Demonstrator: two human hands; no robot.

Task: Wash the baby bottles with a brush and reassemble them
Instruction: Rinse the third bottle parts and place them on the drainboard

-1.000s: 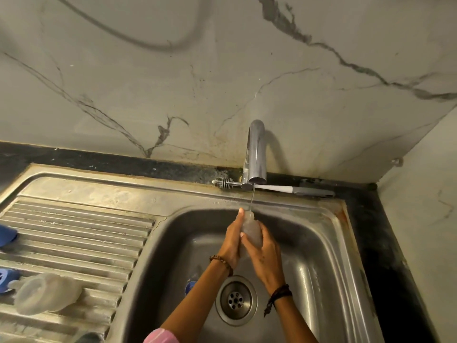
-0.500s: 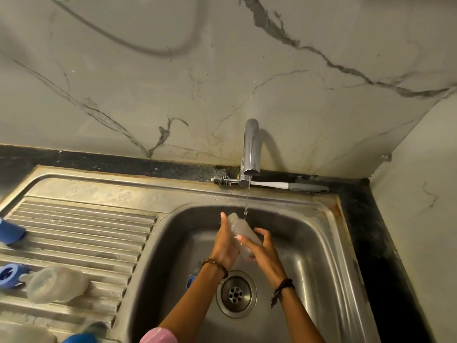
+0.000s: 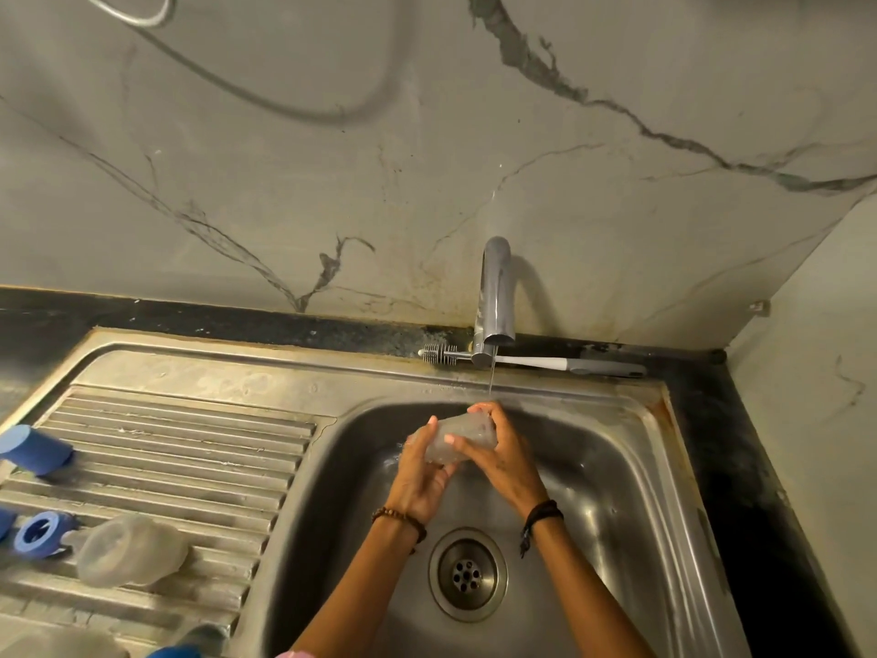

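A clear baby bottle [image 3: 456,438] lies sideways over the sink basin [image 3: 617,491], under a thin stream from the tap [image 3: 494,301]. My left hand [image 3: 422,477] grips its left end from below. My right hand [image 3: 503,453] grips its right end from above, where the water falls. A bottle brush [image 3: 531,362] lies on the ledge behind the tap. On the drainboard [image 3: 180,448] lie another clear bottle [image 3: 130,549], a blue ring [image 3: 40,534] and a blue cap [image 3: 35,449].
The drain [image 3: 467,573] sits in the basin floor below my wrists. A black counter strip [image 3: 740,467] runs along the sink's right side, up to the marble walls. More bottle parts, blurred, show at the bottom left edge [image 3: 180,650].
The bottle has tipped from upright to lying sideways in my hands. My right hand has moved up over its right end. The view has shifted slightly.
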